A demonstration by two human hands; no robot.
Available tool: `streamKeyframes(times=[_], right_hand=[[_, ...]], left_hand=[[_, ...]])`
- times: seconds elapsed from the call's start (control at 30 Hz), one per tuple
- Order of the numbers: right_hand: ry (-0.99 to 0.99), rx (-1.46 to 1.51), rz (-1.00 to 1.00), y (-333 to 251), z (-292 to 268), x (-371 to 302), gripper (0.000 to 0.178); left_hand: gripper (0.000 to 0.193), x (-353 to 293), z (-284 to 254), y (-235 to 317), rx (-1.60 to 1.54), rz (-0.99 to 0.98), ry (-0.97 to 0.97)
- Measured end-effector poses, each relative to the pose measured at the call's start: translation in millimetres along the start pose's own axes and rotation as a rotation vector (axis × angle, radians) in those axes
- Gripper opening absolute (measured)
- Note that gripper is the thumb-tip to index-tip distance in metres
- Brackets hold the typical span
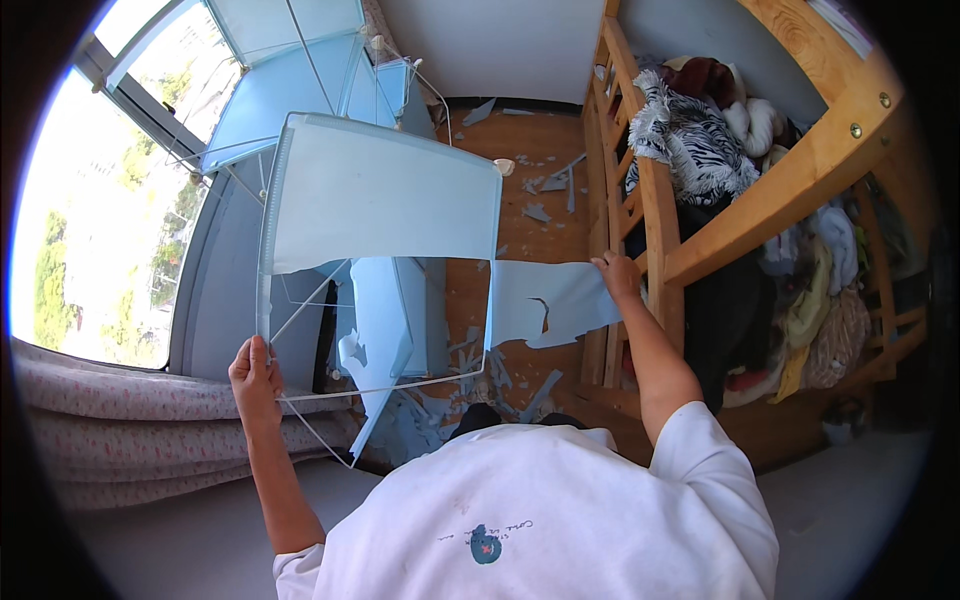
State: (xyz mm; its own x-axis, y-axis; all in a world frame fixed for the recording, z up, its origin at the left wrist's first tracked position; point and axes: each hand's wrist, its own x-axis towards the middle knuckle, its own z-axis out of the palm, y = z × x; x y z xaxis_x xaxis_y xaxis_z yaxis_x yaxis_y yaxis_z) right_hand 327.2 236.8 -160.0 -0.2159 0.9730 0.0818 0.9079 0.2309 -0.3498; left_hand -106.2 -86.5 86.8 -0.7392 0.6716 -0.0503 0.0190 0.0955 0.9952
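Note:
My left hand (256, 383) is closed on the left edge of a thin white wire frame (415, 384), near its lower corner. Pale blue plastic sheet (385, 190) covers the frame's upper part; its lower part is an opening with a ragged upper edge. My right hand (617, 276) pinches the outer end of a torn sheet flap (575, 300). This flap stretches rightward from the frame's right side and has a dark slit in it. At the frame's upper right corner sits a white connector (503, 167). Behind and below hangs another torn blue strip (380, 330).
More blue panels on wire frames (290, 85) stand by the bright window (100, 230) at left. Torn scraps (537, 212) litter the wooden floor (515, 150). A wooden bunk bed (655, 215) holding piled clothes (700, 140) is close on the right. A patterned curtain (170, 425) lies lower left.

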Motion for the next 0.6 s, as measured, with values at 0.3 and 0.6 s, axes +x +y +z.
streamKeyframes(times=[0.3,0.6], right_hand=[[-0.057,0.540,-0.221,-135.8,22.2,8.1,0.029],[-0.353,0.513,0.034,-212.0,57.9,27.0,0.039]], left_hand=[[0.032,-32.0,54.1,-1.5,0.072,0.065,-0.191],[0.034,-53.2,74.3,-2.0,0.178,0.182,-0.297]])
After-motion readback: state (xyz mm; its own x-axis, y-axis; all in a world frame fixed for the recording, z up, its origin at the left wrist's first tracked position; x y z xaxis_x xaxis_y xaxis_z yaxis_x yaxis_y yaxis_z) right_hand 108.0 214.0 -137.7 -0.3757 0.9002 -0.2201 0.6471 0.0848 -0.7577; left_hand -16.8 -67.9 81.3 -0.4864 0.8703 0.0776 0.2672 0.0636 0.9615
